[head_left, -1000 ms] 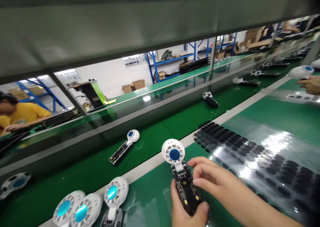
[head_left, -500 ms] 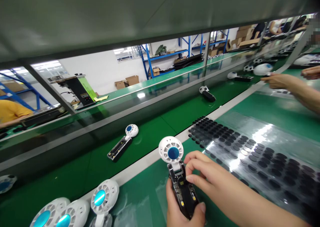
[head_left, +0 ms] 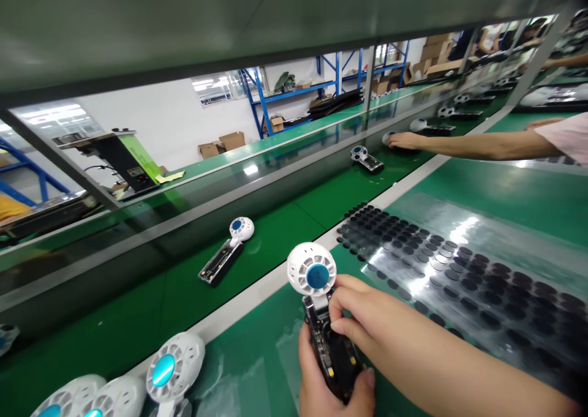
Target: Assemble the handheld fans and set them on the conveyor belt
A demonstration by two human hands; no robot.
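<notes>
My left hand (head_left: 316,386) is wrapped round the black handle of a small handheld fan (head_left: 337,368). Its open side shows a circuit board with small yellow parts, and the white fan head (head_left: 311,264) with a blue centre points up. My right hand (head_left: 351,310) is closed in a pinch at the top of the handle, just below the head. Whatever lies between those fingertips is hidden against the dark handle. To the right lies a clear sheet of round black stickers (head_left: 441,261).
More white fans (head_left: 174,368) stand at lower left. On the green conveyor belt (head_left: 285,227) lie an open fan (head_left: 225,251) and a football-patterned one (head_left: 366,160). A co-worker's arm (head_left: 478,144) reaches over the belt. A panel (head_left: 229,31) overhangs the top.
My right fingers have come closer in against the top of the handle. The co-worker's hand has reached out over the belt to a fan there. The view has shifted slightly.
</notes>
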